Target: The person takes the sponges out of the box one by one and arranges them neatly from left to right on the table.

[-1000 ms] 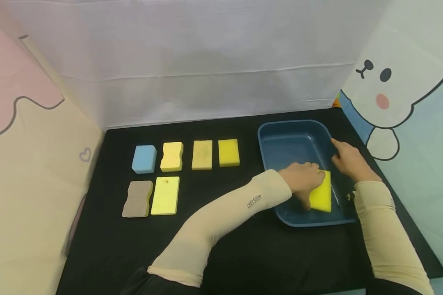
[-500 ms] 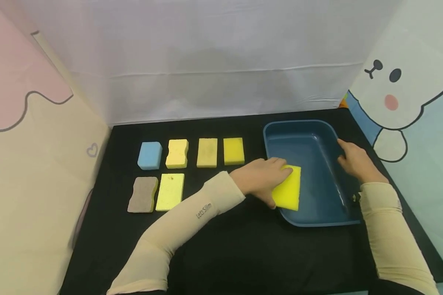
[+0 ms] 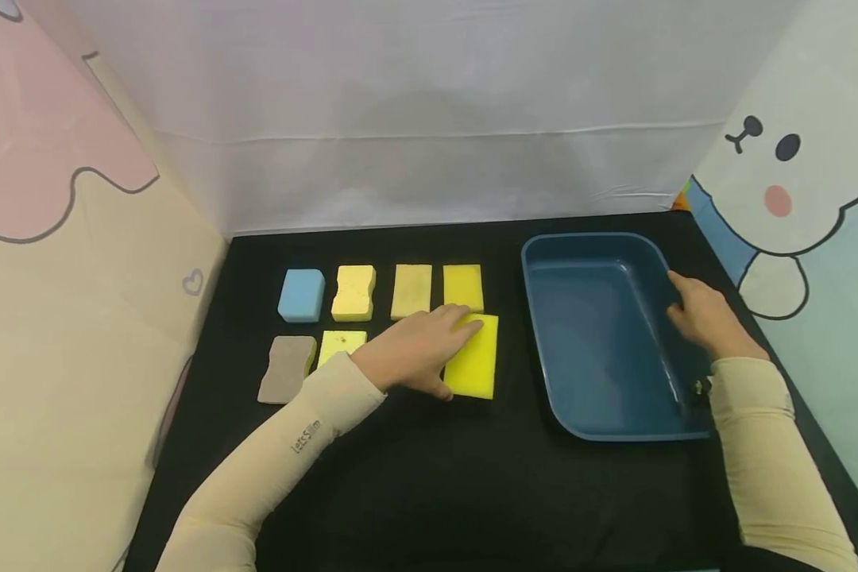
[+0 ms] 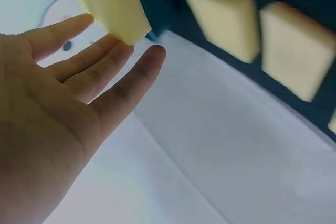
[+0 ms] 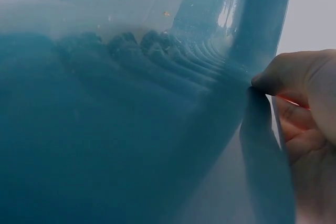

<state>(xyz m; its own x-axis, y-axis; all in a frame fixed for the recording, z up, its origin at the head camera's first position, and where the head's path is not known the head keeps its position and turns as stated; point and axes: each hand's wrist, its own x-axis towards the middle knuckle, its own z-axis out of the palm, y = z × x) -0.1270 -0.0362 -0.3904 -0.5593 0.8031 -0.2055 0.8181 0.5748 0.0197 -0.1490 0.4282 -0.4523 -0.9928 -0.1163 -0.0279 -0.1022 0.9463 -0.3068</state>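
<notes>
My left hand [image 3: 418, 353] holds a bright yellow sponge [image 3: 475, 361] between thumb and fingers, left of the blue plastic basin [image 3: 593, 437]. In the left wrist view its fingertips meet the edge of that sponge [image 4: 107, 3]. On the far side, my right hand [image 3: 715, 318] grips the basin's right wall. The right wrist view shows the thumb of that hand [image 5: 320, 87] against the inner face of the basin wall [image 5: 262, 19], the other fingers outside it. Just behind the held sponge lies another yellow sponge [image 3: 463, 286].
Along the back row are a blue sponge [image 3: 301, 295], a wavy yellow sponge [image 3: 354, 293] and a dull yellow sponge [image 3: 411, 290]. In front lie a grey-topped sponge [image 3: 287, 369] and a pale yellow sponge [image 3: 339, 343], partly covered by my left arm. Black cloth [image 3: 486, 492] covers the table.
My left hand has carried the yellow sponge out of the basin, leftward over its rim to the table side. The right hand keeps its grip on the wall. The head view has shifted slightly.
</notes>
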